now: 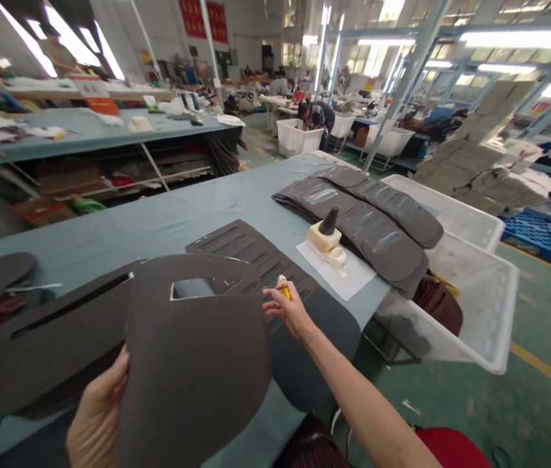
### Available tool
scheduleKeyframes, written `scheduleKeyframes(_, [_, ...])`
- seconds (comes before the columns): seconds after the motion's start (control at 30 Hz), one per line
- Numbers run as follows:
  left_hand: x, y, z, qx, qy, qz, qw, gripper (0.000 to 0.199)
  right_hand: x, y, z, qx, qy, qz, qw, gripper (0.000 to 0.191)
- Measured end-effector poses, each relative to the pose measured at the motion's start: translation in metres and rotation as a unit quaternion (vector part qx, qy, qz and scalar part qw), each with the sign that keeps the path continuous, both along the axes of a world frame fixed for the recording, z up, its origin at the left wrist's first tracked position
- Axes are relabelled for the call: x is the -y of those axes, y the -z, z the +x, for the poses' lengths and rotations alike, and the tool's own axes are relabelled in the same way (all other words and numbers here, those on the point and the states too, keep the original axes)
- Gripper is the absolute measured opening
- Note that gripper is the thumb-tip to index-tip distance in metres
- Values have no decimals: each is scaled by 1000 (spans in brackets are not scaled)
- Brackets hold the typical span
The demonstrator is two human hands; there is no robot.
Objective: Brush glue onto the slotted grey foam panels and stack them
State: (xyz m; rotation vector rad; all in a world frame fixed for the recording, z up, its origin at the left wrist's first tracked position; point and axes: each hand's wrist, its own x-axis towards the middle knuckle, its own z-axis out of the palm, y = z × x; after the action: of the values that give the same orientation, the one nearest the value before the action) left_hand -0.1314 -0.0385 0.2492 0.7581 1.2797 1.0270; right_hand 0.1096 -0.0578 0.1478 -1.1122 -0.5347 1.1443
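Observation:
My left hand point(97, 409) grips the left edge of a dark brown padded panel point(197, 364), held up with its rounded end toward me. A rectangular slot with white-smeared edges is cut through the panel. Close to its right edge, my right hand point(289, 309) pinches a small yellow stick point(285, 292) with a white-coated tip; some fingers are spread. Behind lies another dark panel with several raised ribs point(255, 250). A cream container with a black cone top point(324, 237) stands on a white sheet point(353, 276), to the right of the ribbed panel.
Stacked dark panels point(367, 221) lie at the table's right side. White bins point(480, 312) stand against that edge, one holding brown material point(438, 305). More slotted panels point(60, 331) lie to my left. A person point(321, 117) bends over a bin farther back.

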Motion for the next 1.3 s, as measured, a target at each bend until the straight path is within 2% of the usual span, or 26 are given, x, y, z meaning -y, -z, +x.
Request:
scheduleKeyframes(0.07, [16,4,24,44,-25,-30,998,37,25,8,25,45,21,-26,998,39])
scheduleKeyframes(0.13, [27,18,42,73,-35,-43,996,36,48,21,49,98,57,-37,993,36])
scheduleKeyframes(0.2, [36,41,53,76,-31,-48,995,34,68,34,77,157,97,-46,982,34])
scheduleKeyframes(0.27, [50,72,58,55,-10,-66,996,29,85,47,108,233,122,-78,962,31])
scheduleKeyframes(0.33, [72,107,62,16,37,-83,996,30,100,58,140,343,114,-129,924,27])
scheduleKeyframes(0.4, [99,139,69,-35,97,-84,991,33,111,68,167,459,80,-168,869,21])
scheduleKeyframes(0.47, [126,166,81,-79,131,-89,984,37,119,79,186,543,42,-181,819,16])
scheduleKeyframes(0.53, [147,186,94,-101,142,-103,979,42,122,91,198,590,22,-180,786,14])
scheduleKeyframes(0.63, [161,208,107,-121,141,-95,978,47,119,108,206,624,9,-181,760,12])
scheduleKeyframes(0.8, [158,230,110,-201,117,26,972,40,104,127,211,637,2,-191,747,12])
scheduleKeyframes(0.9, [155,238,108,-257,143,43,955,37,95,134,210,651,-5,-205,730,12])
scheduleKeyframes(1.0, [153,243,107,-320,175,63,929,44,90,138,208,675,-28,-238,697,12])
scheduleKeyframes(1.13, [152,245,106,-360,194,97,907,44,88,139,206,698,-72,-272,659,15])
scheduleKeyframes(1.3, [150,237,104,-378,193,103,900,41,85,138,210,705,-106,-269,647,21])
